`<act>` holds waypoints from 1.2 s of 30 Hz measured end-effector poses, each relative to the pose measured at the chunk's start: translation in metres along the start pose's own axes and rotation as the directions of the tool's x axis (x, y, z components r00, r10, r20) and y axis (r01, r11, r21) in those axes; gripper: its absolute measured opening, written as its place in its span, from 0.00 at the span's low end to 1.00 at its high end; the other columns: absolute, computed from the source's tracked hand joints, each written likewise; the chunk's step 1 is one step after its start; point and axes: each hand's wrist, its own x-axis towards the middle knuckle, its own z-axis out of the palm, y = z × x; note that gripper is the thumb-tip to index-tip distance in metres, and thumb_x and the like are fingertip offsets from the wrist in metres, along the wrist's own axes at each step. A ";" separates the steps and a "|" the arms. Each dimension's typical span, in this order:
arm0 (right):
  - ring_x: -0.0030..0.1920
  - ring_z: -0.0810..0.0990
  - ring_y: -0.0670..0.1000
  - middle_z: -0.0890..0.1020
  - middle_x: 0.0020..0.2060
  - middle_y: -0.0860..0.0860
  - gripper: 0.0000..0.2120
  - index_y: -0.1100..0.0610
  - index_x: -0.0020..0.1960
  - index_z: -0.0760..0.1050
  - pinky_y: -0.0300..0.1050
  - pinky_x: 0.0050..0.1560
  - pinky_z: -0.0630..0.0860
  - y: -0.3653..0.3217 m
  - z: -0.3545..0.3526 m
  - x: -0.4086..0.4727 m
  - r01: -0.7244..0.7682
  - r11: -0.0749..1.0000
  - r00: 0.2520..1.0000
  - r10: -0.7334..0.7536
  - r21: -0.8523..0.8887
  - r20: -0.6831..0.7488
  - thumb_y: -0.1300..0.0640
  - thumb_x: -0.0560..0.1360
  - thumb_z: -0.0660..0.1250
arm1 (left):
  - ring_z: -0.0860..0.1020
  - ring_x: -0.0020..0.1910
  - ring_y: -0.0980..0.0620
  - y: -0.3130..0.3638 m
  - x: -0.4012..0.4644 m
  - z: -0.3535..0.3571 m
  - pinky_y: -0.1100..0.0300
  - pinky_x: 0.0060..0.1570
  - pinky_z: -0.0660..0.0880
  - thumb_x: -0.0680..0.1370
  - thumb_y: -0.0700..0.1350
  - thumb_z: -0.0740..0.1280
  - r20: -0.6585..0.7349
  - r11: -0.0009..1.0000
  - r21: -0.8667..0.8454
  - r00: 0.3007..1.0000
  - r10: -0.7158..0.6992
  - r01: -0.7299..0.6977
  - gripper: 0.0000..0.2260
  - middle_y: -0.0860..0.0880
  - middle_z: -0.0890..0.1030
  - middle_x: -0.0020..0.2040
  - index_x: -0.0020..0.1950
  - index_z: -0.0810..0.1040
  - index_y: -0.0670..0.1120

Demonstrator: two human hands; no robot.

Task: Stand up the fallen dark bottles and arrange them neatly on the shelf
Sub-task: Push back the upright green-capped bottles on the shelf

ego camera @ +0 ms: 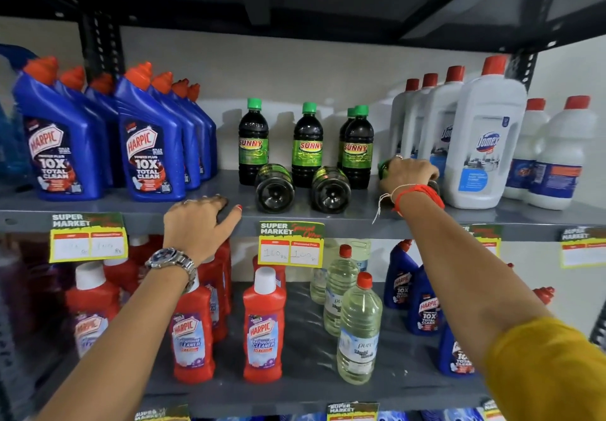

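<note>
Several dark bottles with green caps and Sunny labels stand upright on the grey shelf [210,204]: one at the left [253,141], one in the middle [307,145], two close together at the right [358,148]. Two more lie on their sides with bases toward me, one [273,188] left of the other [330,190]. A third fallen dark bottle [383,167] lies under my right hand [408,174], which is closed over it; only its green end shows. My left hand [198,223] rests on the shelf's front edge, fingers spread, holding nothing.
Blue Harpic bottles [147,138] fill the shelf's left; white Domex bottles [485,138] stand right of my right hand. Price tags [290,245] hang on the shelf edge. On the shelf below are red Harpic bottles [264,325] and clear bottles [359,328].
</note>
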 end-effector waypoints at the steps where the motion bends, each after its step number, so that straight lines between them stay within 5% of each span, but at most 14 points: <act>1: 0.50 0.79 0.61 0.81 0.49 0.59 0.16 0.60 0.59 0.73 0.49 0.41 0.72 0.003 -0.001 0.001 -0.017 1.000 0.999 0.018 0.018 -0.032 0.56 0.74 0.63 | 0.79 0.32 0.44 0.001 0.000 0.000 0.62 0.29 0.65 0.72 0.61 0.52 -0.006 1.000 -0.001 1.000 -0.002 0.002 0.26 0.45 0.84 0.36 0.46 0.83 0.46; 4: 0.50 0.80 0.62 0.82 0.49 0.60 0.22 0.60 0.64 0.66 0.45 0.35 0.67 0.009 -0.006 0.003 -0.044 0.967 0.986 0.083 0.252 -0.146 0.53 0.73 0.64 | 0.79 0.30 0.43 0.002 -0.001 0.000 0.62 0.29 0.65 0.71 0.59 0.53 -0.025 1.000 -0.011 1.000 -0.010 0.009 0.25 0.44 0.84 0.34 0.45 0.83 0.44; 8: 0.56 0.78 0.65 0.80 0.54 0.64 0.30 0.62 0.68 0.61 0.52 0.47 0.73 0.014 -0.019 0.004 -0.002 0.836 0.955 0.164 0.549 -0.247 0.48 0.73 0.65 | 0.80 0.32 0.43 0.004 -0.001 0.002 0.60 0.30 0.69 0.71 0.59 0.53 -0.044 1.000 -0.017 0.999 -0.026 0.025 0.26 0.43 0.84 0.37 0.45 0.84 0.44; 17: 0.59 0.75 0.60 0.72 0.67 0.60 0.35 0.66 0.69 0.61 0.48 0.56 0.70 -0.001 -0.013 -0.032 0.187 0.491 0.942 0.156 0.851 -0.297 0.50 0.71 0.69 | 0.80 0.33 0.42 0.005 -0.001 0.000 0.59 0.31 0.68 0.71 0.59 0.52 -0.058 1.000 -0.006 0.998 -0.013 0.013 0.26 0.42 0.85 0.40 0.46 0.83 0.44; 22: 0.68 0.67 0.61 0.64 0.70 0.61 0.40 0.66 0.73 0.53 0.51 0.67 0.66 -0.008 0.009 -0.047 0.228 0.469 0.949 0.087 0.853 -0.302 0.51 0.72 0.70 | 0.81 0.35 0.42 0.004 -0.002 0.001 0.59 0.31 0.66 0.71 0.61 0.51 -0.060 1.000 0.001 0.998 0.001 -0.001 0.28 0.42 0.85 0.43 0.49 0.83 0.44; 28: 0.70 0.64 0.59 0.61 0.71 0.59 0.40 0.65 0.74 0.54 0.47 0.69 0.62 -0.005 0.010 -0.046 0.227 0.439 0.957 0.063 0.869 -0.282 0.51 0.71 0.71 | 0.80 0.36 0.42 0.005 -0.002 0.000 0.59 0.32 0.66 0.71 0.62 0.50 -0.047 1.000 0.000 0.999 -0.008 0.008 0.29 0.42 0.85 0.44 0.50 0.83 0.44; 33: 0.66 0.66 0.63 0.64 0.68 0.61 0.53 0.62 0.73 0.54 0.54 0.61 0.71 -0.005 -0.001 -0.054 0.031 0.665 0.960 0.187 0.746 -0.206 0.38 0.60 0.75 | 0.81 0.39 0.42 0.005 -0.001 -0.001 0.56 0.35 0.72 0.71 0.62 0.50 -0.027 1.000 -0.016 0.999 -0.020 0.020 0.30 0.42 0.84 0.47 0.51 0.82 0.44; 36: 0.65 0.69 0.62 0.67 0.66 0.60 0.51 0.62 0.70 0.57 0.55 0.59 0.73 -0.002 0.004 -0.050 0.021 0.663 0.960 0.195 0.749 -0.200 0.41 0.59 0.78 | 0.81 0.40 0.42 0.005 -0.001 -0.002 0.56 0.35 0.71 0.71 0.62 0.50 -0.007 1.000 -0.015 1.000 -0.022 0.022 0.30 0.43 0.84 0.48 0.51 0.82 0.44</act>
